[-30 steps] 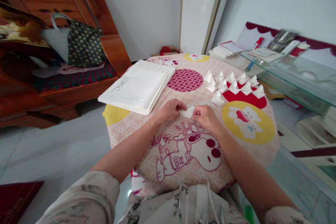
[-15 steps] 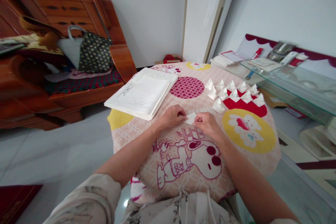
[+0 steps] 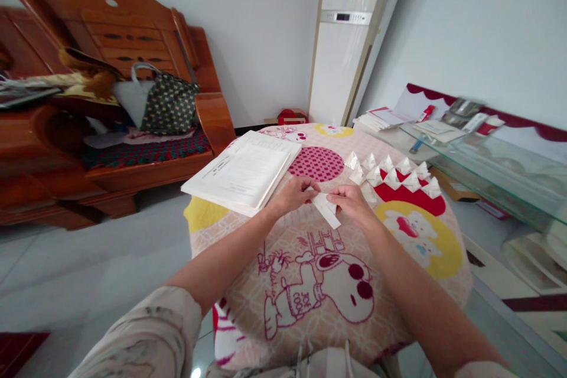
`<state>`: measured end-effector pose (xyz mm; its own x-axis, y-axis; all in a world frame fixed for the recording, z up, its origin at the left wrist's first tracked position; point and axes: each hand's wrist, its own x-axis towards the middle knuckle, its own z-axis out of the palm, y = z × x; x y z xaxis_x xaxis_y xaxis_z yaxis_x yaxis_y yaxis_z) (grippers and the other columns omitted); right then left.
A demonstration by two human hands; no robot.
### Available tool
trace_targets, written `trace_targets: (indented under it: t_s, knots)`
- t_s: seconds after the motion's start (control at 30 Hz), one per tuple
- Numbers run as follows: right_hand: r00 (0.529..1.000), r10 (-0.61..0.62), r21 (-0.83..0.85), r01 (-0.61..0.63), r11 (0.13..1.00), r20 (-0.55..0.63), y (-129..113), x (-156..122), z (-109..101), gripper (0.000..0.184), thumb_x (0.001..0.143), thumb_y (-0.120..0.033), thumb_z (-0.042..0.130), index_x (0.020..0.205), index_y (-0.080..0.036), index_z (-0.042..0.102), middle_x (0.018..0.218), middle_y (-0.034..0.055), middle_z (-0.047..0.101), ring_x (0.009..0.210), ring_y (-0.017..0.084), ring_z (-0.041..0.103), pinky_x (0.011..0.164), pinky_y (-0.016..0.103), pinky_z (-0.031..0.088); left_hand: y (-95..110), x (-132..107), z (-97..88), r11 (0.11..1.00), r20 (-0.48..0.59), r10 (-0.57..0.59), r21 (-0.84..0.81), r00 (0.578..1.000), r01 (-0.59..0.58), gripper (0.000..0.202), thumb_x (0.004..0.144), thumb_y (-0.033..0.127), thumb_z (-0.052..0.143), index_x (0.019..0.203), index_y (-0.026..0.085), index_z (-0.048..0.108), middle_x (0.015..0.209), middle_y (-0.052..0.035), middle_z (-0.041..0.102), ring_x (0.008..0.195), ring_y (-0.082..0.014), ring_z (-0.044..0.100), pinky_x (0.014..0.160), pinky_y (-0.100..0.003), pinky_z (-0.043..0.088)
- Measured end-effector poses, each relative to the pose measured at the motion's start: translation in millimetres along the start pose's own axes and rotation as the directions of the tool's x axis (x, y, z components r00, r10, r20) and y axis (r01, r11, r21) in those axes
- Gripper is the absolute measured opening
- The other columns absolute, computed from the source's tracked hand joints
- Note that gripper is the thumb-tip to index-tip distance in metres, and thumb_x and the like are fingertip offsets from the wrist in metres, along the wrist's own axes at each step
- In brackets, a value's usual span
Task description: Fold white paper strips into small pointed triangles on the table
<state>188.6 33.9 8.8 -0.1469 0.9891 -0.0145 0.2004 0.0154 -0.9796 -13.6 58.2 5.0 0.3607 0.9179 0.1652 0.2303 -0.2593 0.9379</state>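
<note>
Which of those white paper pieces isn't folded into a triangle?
The flat strip held by the left hand and right hand; the others are triangles beyond.

Paper stack (image 3: 243, 174), handbag (image 3: 168, 103) on wooden bench (image 3: 133, 35) (left), tall white unit (image 3: 341, 41), glass shelf (image 3: 487, 159)

- Plain white walls (image 3: 266, 23), evenly lit.
- Grey glossy floor (image 3: 88, 271), a red mat (image 3: 18, 348) at the lower left.
- Carved wooden bench (image 3: 133, 29) on the left, a bag (image 3: 170, 103) on its seat.
- Tall white air conditioner (image 3: 341, 53) in the corner.
- Glass table (image 3: 487, 159) on the right.
</note>
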Motion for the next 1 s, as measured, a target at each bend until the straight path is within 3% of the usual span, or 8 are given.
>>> trace_targets:
  t_s: [0.1, 0.2, 0.37, 0.63, 0.83, 1.0]
  knots:
    - [0.998, 0.042, 0.119, -0.047, 0.992, 0.040, -5, 16, 7, 0.017, 0.061, -0.032, 0.075, 0.063, -0.016, 0.069, 0.057, 0.0013, 0.065, 0.045, 0.012, 0.053, 0.043, 0.024, 0.041, 0, 12, -0.6, 0.979, -0.177, -0.040, -0.203, 0.983, 0.003, 0.016, 0.076, 0.025, 0.070, 0.089, 0.014, 0.069, 0.061, 0.0023, 0.061, 0.051, -0.0089, 0.054, 0.051, -0.020, 0.045]
    - [0.997, 0.068, 0.282, -0.057, 0.958, -0.032, 0, 29, 13, 0.019, 0.057, -0.031, 0.078, 0.063, -0.016, 0.070, 0.054, 0.0011, 0.065, 0.041, 0.011, 0.052, 0.040, 0.024, 0.038, -7, 18, 1.0, 0.923, -0.346, -0.123, -0.384, 0.930, -0.021, 0.023, 0.080, 0.035, 0.070, 0.088, 0.014, 0.067, 0.069, -0.0019, 0.066, 0.059, -0.0109, 0.060, 0.058, -0.023, 0.051]
    - [0.978, 0.158, 0.435, -0.084, 0.897, -0.137, 15, 40, 24, 0.024, 0.053, -0.033, 0.081, 0.064, -0.016, 0.069, 0.048, 0.0010, 0.063, 0.039, 0.011, 0.052, 0.034, 0.020, 0.030, -19, 19, 4.8, 0.889, -0.438, -0.198, -0.457, 0.877, -0.027, 0.021, 0.075, 0.033, 0.072, 0.082, 0.014, 0.066, 0.070, -0.0025, 0.066, 0.061, -0.0114, 0.061, 0.060, -0.024, 0.051]
    - [0.971, 0.145, 0.411, -0.055, 0.910, -0.192, 17, 33, 32, 0.025, 0.055, -0.037, 0.081, 0.066, -0.016, 0.070, 0.051, 0.0010, 0.064, 0.042, 0.012, 0.056, 0.034, 0.020, 0.032, -20, 2, 6.7, 0.927, -0.299, -0.148, -0.374, 0.943, 0.026, 0.021, 0.078, 0.023, 0.066, 0.094, 0.012, 0.072, 0.079, -0.0051, 0.072, 0.067, -0.0129, 0.064, 0.067, -0.025, 0.053]
    - [0.964, 0.130, 0.357, -0.040, 0.933, -0.232, 17, 28, 35, 0.021, 0.059, -0.037, 0.076, 0.066, -0.019, 0.069, 0.052, 0.0009, 0.064, 0.043, 0.014, 0.056, 0.034, 0.022, 0.033, -21, -4, 7.7, 0.969, -0.312, -0.083, -0.246, 0.946, 0.004, 0.034, 0.082, 0.023, 0.064, 0.113, 0.013, 0.073, 0.093, -0.0087, 0.076, 0.076, -0.0178, 0.071, 0.073, -0.030, 0.058]
    - [0.959, 0.139, 0.362, -0.042, 0.931, -0.246, 18, 26, 34, 0.020, 0.059, -0.037, 0.075, 0.064, -0.019, 0.067, 0.051, 0.0007, 0.062, 0.042, 0.015, 0.056, 0.034, 0.023, 0.033, -22, -5, 8.3, 0.980, -0.308, -0.078, -0.196, 0.948, 0.016, 0.030, 0.083, 0.021, 0.062, 0.108, 0.013, 0.076, 0.093, -0.0090, 0.076, 0.078, -0.0184, 0.071, 0.074, -0.030, 0.059]
